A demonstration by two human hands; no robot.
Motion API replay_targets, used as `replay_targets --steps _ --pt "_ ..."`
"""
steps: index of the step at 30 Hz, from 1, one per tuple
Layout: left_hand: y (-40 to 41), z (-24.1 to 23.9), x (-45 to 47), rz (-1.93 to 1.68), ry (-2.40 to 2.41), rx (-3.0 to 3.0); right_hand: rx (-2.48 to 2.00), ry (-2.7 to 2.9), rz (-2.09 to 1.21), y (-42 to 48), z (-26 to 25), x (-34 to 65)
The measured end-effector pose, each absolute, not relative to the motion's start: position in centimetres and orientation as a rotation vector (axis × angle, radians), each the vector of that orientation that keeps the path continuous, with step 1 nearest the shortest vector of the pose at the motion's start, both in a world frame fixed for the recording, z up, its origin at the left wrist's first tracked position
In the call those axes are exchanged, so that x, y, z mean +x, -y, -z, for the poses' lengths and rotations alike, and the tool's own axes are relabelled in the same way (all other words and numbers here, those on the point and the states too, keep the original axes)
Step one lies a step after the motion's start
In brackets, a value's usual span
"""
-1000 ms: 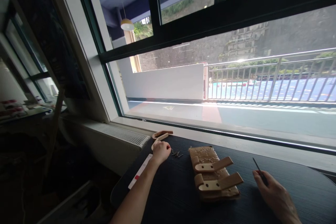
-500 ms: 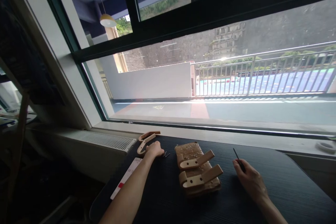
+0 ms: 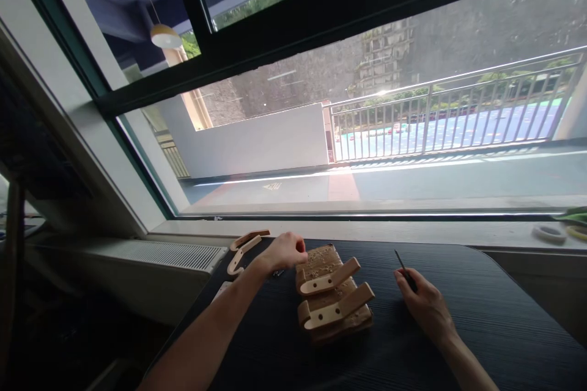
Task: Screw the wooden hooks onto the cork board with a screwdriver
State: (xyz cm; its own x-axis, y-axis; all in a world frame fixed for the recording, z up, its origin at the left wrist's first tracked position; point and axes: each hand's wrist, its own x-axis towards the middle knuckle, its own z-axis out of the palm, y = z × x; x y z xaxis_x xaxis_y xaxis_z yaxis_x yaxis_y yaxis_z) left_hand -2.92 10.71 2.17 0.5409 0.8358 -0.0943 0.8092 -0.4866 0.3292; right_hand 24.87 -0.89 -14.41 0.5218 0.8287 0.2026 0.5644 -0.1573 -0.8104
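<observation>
My left hand (image 3: 285, 249) is closed in a pinch just beyond the upper left corner of a brown block (image 3: 321, 261) with a pitted, holed top. Whatever sits between its fingertips is too small to make out. Beneath the wrist, a few screws (image 3: 278, 272) lie on the dark table. Two wooden hooks (image 3: 339, 311), each with two holes, rest across the block. Two more curved wooden hooks (image 3: 245, 250) lie left of my hand. Over on the right, my right hand (image 3: 426, 302) grips a thin screwdriver (image 3: 406, 270), its shaft pointing up and away.
The dark table (image 3: 495, 317) stands against a white window sill (image 3: 413, 235). A white phone-like slab (image 3: 222, 289) is mostly covered by my left forearm. Tape rolls (image 3: 549, 233) sit on the sill at right, and a grilled heater cover (image 3: 174, 255) is at left.
My left hand has lifted from beside the screws and moved right toward the block, fingers pinched. The right hand still holds the screwdriver. The camera view has shifted and tilted slightly.
</observation>
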Motion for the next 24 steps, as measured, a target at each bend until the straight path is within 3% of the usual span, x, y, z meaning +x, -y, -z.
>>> replay_targets --steps 24 --pt "-8.5 0.7 2.7 0.152 -0.838 2.971 -1.802 1.148 -0.358 1.1 13.8 24.8"
